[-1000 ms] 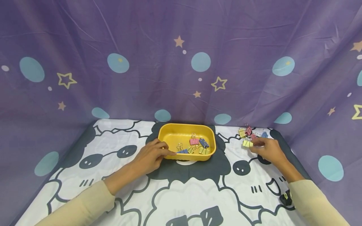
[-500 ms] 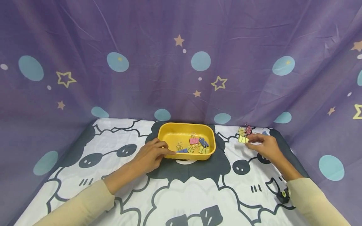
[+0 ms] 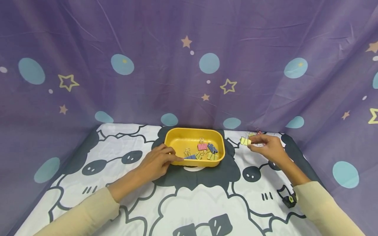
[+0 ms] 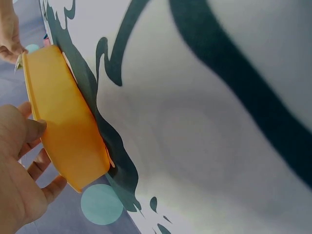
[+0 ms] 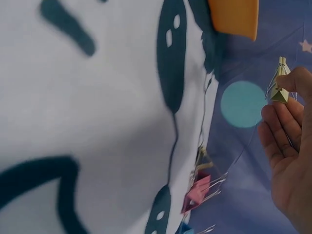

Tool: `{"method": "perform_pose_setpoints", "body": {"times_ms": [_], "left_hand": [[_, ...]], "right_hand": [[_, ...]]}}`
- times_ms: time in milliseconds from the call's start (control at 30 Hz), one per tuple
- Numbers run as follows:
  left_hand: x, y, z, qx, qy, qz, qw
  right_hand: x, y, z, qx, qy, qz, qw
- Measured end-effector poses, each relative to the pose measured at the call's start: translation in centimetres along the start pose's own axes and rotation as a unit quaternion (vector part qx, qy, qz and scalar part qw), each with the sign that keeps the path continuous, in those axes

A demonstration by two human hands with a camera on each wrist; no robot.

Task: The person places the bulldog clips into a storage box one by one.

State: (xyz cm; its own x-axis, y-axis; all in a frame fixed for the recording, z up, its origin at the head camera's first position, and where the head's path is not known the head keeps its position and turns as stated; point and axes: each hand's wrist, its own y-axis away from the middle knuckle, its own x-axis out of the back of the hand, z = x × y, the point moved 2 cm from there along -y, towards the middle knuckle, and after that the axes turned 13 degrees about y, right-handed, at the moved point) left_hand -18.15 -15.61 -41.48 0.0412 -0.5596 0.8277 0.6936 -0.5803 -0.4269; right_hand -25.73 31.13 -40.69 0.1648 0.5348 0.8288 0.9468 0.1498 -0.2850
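Counter (image 3: pixel 195 203) bears a yellow tray (image 3: pixel 192 163). The left hand (image 3: pixel 157 160) grips its near-left edge; the right hand (image 3: pixel 270 147) pinches a yellow clip (image 3: pixel 245 141) aloft, between the tray and a partly hidden pile (image 5: pixel 197 192). The step looks like carrying; next, likely, bring it over the tray, beside other clips (image 3: pixel 202 147), and let go.

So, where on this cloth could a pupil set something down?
Bare cloth lies on the near side of the yellow tray, and to its left, between the left hand and the purple curtain. The tray's back left part is free. Binder clips crowd its front and right; loose clips crowd the cloth's far right, by the right hand.
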Motion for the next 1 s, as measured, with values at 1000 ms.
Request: {"method": "perform_pose_setpoints", "body": {"times_ms": [1000], "left_hand": [[0.0, -0.1, -0.1, 0.017, 0.006, -0.005, 0.9998]], "right_hand": [[-2.8, -3.0, -8.3, 0.078, -0.020, -0.017, 0.997]]}}
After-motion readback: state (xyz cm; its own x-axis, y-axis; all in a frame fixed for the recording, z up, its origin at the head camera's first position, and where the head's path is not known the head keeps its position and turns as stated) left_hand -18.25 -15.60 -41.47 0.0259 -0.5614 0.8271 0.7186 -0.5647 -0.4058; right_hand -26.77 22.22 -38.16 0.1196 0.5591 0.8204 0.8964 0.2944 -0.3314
